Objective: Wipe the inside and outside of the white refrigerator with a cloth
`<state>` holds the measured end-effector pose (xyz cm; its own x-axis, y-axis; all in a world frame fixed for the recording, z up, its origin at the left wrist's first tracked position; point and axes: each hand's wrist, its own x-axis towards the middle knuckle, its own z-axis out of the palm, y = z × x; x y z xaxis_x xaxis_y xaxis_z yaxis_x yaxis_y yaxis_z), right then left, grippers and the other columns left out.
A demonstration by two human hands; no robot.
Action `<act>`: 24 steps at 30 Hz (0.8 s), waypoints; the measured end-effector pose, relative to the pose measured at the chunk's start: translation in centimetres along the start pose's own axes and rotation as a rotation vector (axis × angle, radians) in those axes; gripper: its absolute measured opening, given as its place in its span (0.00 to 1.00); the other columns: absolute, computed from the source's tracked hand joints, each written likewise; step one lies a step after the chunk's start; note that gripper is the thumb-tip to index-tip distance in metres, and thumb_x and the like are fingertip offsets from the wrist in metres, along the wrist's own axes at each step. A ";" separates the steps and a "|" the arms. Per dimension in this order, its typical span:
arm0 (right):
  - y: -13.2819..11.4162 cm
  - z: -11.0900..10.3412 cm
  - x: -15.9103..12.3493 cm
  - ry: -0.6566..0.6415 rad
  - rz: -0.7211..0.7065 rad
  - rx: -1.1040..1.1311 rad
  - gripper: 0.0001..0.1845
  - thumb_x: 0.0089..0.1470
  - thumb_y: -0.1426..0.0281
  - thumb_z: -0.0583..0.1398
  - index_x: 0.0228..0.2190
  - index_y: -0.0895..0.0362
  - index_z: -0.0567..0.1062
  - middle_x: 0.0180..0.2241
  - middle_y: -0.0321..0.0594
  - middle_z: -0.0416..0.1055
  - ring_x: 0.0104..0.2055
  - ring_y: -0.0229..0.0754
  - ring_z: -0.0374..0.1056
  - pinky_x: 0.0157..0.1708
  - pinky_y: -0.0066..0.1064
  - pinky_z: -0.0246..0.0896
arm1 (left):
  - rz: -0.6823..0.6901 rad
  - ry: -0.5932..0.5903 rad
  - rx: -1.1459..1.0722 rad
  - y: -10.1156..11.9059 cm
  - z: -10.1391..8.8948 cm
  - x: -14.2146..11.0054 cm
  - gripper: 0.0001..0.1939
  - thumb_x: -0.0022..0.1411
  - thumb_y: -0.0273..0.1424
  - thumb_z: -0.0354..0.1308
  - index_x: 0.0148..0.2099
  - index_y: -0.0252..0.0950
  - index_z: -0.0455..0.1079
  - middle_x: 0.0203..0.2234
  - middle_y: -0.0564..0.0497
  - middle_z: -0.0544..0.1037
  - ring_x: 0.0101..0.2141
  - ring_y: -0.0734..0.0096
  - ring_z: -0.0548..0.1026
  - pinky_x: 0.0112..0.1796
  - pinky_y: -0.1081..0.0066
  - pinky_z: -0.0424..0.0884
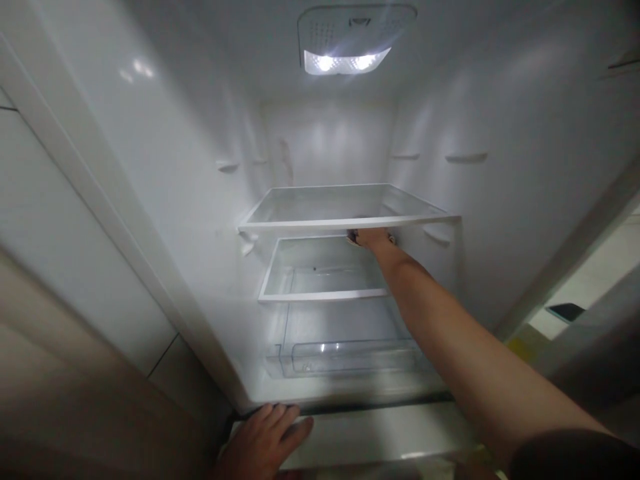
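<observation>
My right hand (371, 237) reaches deep into a refrigerator, just beneath the upper glass shelf (300, 225). Its fingers are closed on what looks like a dark cloth with a pale edge (353, 237), mostly hidden by the hand and the shelf's white front rim. Below it is the lower glass shelf (320, 295), partly covered by my forearm. At the bottom left, my left hand (265, 440) rests on the ledge (360, 433) at the refrigerator's front edge. Its fingers lie stretched out, with the thumb apart, and it holds nothing.
A clear plastic drawer (345, 360) sits at the bottom of the compartment. Shelf supports (466, 158) stick out from the side walls. A lit lamp (347, 63) is overhead. Outside on the right lies a dark flat object (566, 311). A tiled wall (75, 220) stands at left.
</observation>
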<state>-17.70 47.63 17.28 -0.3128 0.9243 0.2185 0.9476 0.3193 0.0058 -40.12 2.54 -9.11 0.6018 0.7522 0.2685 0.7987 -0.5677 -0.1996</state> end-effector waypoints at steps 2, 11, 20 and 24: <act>-1.1 0.1 0.0 0.044 -0.053 0.001 0.25 0.72 0.68 0.61 0.66 0.58 0.77 0.66 0.60 0.74 0.68 0.59 0.71 0.62 0.43 0.67 | -0.004 -0.016 -0.010 0.1 0.1 0.0 0.39 0.75 0.60 0.56 0.78 0.47 0.64 0.60 0.47 0.82 0.54 0.55 0.76 0.54 0.60 0.70; -8.0 0.1 0.1 0.080 -0.217 0.038 0.25 0.72 0.59 0.61 0.64 0.55 0.78 0.64 0.58 0.77 0.64 0.60 0.75 0.61 0.46 0.72 | -0.042 -0.030 0.000 0.6 0.4 -0.1 0.40 0.74 0.62 0.58 0.77 0.48 0.63 0.59 0.47 0.81 0.53 0.56 0.76 0.54 0.61 0.68; -17.0 0.5 0.9 0.099 -0.330 0.114 0.25 0.71 0.61 0.62 0.64 0.57 0.78 0.64 0.61 0.76 0.67 0.61 0.74 0.63 0.46 0.73 | -0.055 -0.037 -0.023 0.9 -0.7 0.7 0.40 0.73 0.64 0.57 0.73 0.44 0.66 0.54 0.46 0.81 0.45 0.58 0.74 0.45 0.60 0.67; -18.5 0.1 0.3 0.078 -0.325 0.146 0.21 0.71 0.66 0.61 0.61 0.58 0.80 0.62 0.61 0.78 0.64 0.57 0.76 0.62 0.44 0.73 | -0.061 -0.035 -0.021 0.8 -0.8 0.4 0.40 0.73 0.63 0.58 0.75 0.44 0.65 0.56 0.46 0.80 0.47 0.57 0.74 0.47 0.60 0.67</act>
<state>-35.35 41.99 17.13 -0.5850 0.7526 0.3022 0.7784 0.6256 -0.0512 -39.23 2.14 -8.44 0.5521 0.7965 0.2465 0.8338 -0.5271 -0.1641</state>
